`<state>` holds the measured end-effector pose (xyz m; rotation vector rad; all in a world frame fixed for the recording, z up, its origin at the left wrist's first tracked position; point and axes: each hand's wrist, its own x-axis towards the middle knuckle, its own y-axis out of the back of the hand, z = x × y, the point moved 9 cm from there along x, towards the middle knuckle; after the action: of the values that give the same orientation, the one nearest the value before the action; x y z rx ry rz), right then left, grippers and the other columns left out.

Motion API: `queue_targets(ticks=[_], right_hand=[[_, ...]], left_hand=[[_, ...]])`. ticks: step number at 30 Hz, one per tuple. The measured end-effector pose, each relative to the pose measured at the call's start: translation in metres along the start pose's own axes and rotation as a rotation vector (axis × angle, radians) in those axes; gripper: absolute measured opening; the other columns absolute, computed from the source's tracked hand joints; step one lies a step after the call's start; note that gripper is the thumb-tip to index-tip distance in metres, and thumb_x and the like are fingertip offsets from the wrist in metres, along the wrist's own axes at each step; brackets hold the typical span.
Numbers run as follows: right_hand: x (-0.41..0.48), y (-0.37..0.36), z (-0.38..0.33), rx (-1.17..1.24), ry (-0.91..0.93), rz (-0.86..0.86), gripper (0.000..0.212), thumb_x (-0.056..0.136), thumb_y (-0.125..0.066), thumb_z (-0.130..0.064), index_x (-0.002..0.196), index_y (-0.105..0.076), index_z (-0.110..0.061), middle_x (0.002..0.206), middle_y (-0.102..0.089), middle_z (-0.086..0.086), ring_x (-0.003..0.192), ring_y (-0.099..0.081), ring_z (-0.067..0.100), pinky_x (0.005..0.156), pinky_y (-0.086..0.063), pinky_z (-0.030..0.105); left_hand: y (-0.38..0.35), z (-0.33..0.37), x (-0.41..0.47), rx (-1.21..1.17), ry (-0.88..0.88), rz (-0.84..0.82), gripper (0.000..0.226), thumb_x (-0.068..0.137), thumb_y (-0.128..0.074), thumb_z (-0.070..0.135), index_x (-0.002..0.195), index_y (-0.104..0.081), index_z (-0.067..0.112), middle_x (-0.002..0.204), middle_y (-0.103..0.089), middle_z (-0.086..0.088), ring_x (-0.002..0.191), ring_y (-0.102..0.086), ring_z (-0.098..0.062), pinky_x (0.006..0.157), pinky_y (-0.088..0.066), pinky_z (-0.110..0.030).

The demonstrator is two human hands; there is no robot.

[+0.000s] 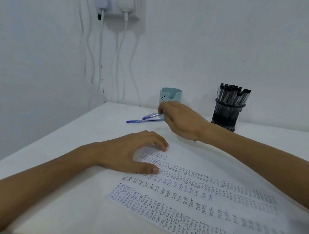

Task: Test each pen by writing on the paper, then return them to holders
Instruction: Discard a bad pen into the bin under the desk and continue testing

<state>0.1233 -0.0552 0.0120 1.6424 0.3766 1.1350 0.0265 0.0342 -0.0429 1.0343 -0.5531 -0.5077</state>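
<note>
A white sheet of paper [197, 170] covered with rows of handwritten test words lies on the table. My left hand [127, 152] rests flat on the paper's upper left corner, fingers spread. My right hand [181, 119] reaches to the back of the table and pinches a blue pen [152, 115] at its end. A second blue pen [142, 120] lies on the table just below it. A teal bear-face holder [170, 95] stands behind my right hand. To the right stands a black mesh holder [226, 114], full of several black-capped pens [232, 94].
The white table [71, 146] meets a white wall at the back and drops off at its left edge. A wall socket with plugged chargers [117, 0] hangs above, with white cables [98, 64] trailing down to the table's back left corner.
</note>
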Motion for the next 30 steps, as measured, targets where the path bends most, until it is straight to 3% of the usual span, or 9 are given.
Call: queue_targets(ticks=[4, 7, 9, 12, 15, 18, 21, 26, 30], right_hand=[[-0.028, 0.021, 0.019, 0.240, -0.286, 0.051, 0.080, 0.086, -0.040, -0.083, 0.072, -0.047, -0.005, 0.067, -0.050, 0.004, 0.057, -0.041, 0.012, 0.056, -0.036, 0.029], [-0.043, 0.026, 0.028, 0.392, -0.388, 0.060, 0.077, 0.090, -0.052, -0.073, 0.065, -0.048, -0.001, 0.055, -0.046, 0.002, 0.042, -0.039, 0.007, 0.050, -0.036, 0.030], [-0.050, 0.029, 0.031, 0.443, -0.407, 0.089, 0.077, 0.094, -0.048, -0.069, 0.063, -0.045, 0.002, 0.052, -0.039, -0.001, 0.042, -0.031, 0.007, 0.051, -0.031, 0.031], [-0.056, 0.026, 0.029, 0.555, -0.425, 0.109, 0.070, 0.091, -0.034, -0.079, 0.060, -0.031, -0.016, 0.053, -0.028, -0.010, 0.052, -0.025, 0.013, 0.059, -0.025, 0.033], [-0.060, 0.018, 0.025, 0.902, -0.486, 0.123, 0.069, 0.086, -0.038, -0.082, 0.065, -0.024, -0.019, 0.067, -0.023, 0.004, 0.069, -0.026, 0.024, 0.065, -0.025, 0.038], [-0.064, 0.030, 0.028, 1.065, -0.542, 0.249, 0.057, 0.094, -0.052, -0.064, 0.062, -0.038, -0.019, 0.066, -0.031, 0.008, 0.065, -0.036, 0.025, 0.061, -0.030, 0.032], [-0.069, 0.033, 0.038, 1.204, -0.643, 0.372, 0.060, 0.107, -0.039, -0.048, 0.065, -0.064, -0.013, 0.068, -0.064, 0.004, 0.071, -0.061, 0.018, 0.057, -0.047, 0.029], [-0.076, -0.005, 0.026, 1.205, -0.730, 0.080, 0.076, 0.104, -0.030, -0.060, 0.094, -0.079, -0.003, 0.066, -0.063, 0.011, 0.055, -0.058, 0.019, 0.048, -0.041, 0.026], [-0.072, -0.012, 0.003, 1.196, -0.610, -0.025, 0.022, 0.099, -0.063, -0.018, 0.100, -0.071, 0.003, 0.073, -0.064, 0.015, 0.056, -0.058, 0.020, 0.041, -0.039, 0.019]], left_hand=[[-0.001, -0.001, 0.000, -0.004, 0.021, -0.006, 0.055, 0.092, -0.074, 0.049, 0.140, -0.053, 0.032, 0.149, -0.047, 0.023, 0.144, -0.042, -0.003, 0.121, -0.036, -0.033], [-0.001, -0.003, 0.000, -0.004, 0.031, -0.009, 0.057, 0.092, -0.074, 0.047, 0.142, -0.052, 0.031, 0.151, -0.045, 0.024, 0.145, -0.040, -0.001, 0.121, -0.033, -0.028], [0.003, -0.006, -0.001, -0.002, 0.053, -0.011, 0.056, 0.092, -0.071, 0.051, 0.142, -0.051, 0.035, 0.152, -0.043, 0.027, 0.145, -0.037, 0.003, 0.122, -0.031, -0.026], [0.010, -0.012, -0.002, -0.007, 0.094, 0.004, 0.055, 0.092, -0.067, 0.057, 0.142, -0.050, 0.040, 0.153, -0.039, 0.032, 0.146, -0.034, 0.007, 0.121, -0.029, -0.025], [0.008, -0.017, -0.003, 0.007, 0.121, -0.021, 0.061, 0.091, -0.067, 0.060, 0.145, -0.047, 0.041, 0.154, -0.037, 0.034, 0.146, -0.031, 0.009, 0.121, -0.027, -0.024], [0.001, -0.022, -0.003, 0.030, 0.133, -0.059, 0.068, 0.089, -0.067, 0.063, 0.149, -0.044, 0.041, 0.156, -0.033, 0.035, 0.148, -0.026, 0.010, 0.123, -0.024, -0.022], [-0.001, -0.024, -0.003, 0.046, 0.132, -0.072, 0.073, 0.088, -0.067, 0.068, 0.150, -0.041, 0.042, 0.157, -0.030, 0.035, 0.149, -0.023, 0.009, 0.123, -0.023, -0.022], [-0.002, -0.024, -0.002, 0.074, 0.138, -0.090, 0.077, 0.083, -0.062, 0.077, 0.149, -0.039, 0.045, 0.156, -0.028, 0.036, 0.148, -0.022, 0.010, 0.124, -0.025, -0.025], [-0.003, -0.028, 0.000, 0.054, 0.148, -0.066, 0.080, 0.079, -0.060, 0.084, 0.147, -0.040, 0.049, 0.153, -0.029, 0.038, 0.148, -0.024, 0.009, 0.123, -0.027, -0.028]])
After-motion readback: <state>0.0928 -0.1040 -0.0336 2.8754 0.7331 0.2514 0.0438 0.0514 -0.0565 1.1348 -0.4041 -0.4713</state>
